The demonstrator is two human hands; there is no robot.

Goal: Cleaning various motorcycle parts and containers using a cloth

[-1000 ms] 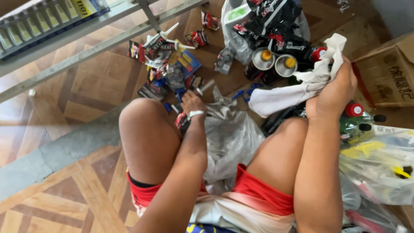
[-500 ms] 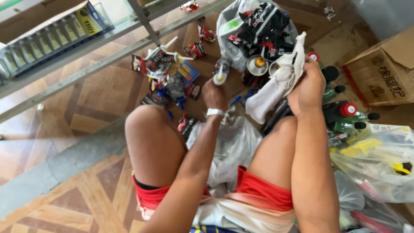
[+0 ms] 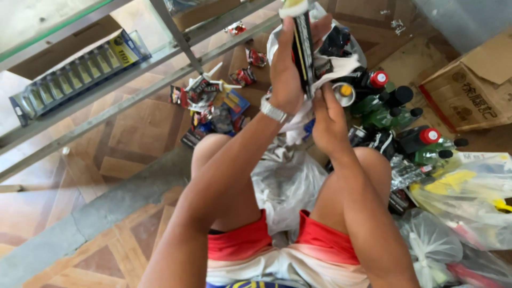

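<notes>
My left hand (image 3: 288, 69) is gripping the tall dark plastic bottle (image 3: 305, 48) upright above my knees while my right hand (image 3: 328, 120) is pinching the white cloth (image 3: 341, 66) against it, best wiped firmly downward.

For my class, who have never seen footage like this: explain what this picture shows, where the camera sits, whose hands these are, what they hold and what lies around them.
There is no machine here. The camera is worn on a person's head and looks down, so you see that person's own bare knees, red shorts and two hands.

The left hand, with a silvery wristband, grips a tall dark bottle with a pale cap. The right hand presses a white cloth against the lower part of that bottle.

The person sits on a patterned wooden floor. Ahead lie small red, white and blue packets and a cluster of dark and green bottles with red or black caps. A brown cardboard box stands to the right, clear plastic bags lie near the knees, and a metal-framed glass shelf stands on the left.
</notes>
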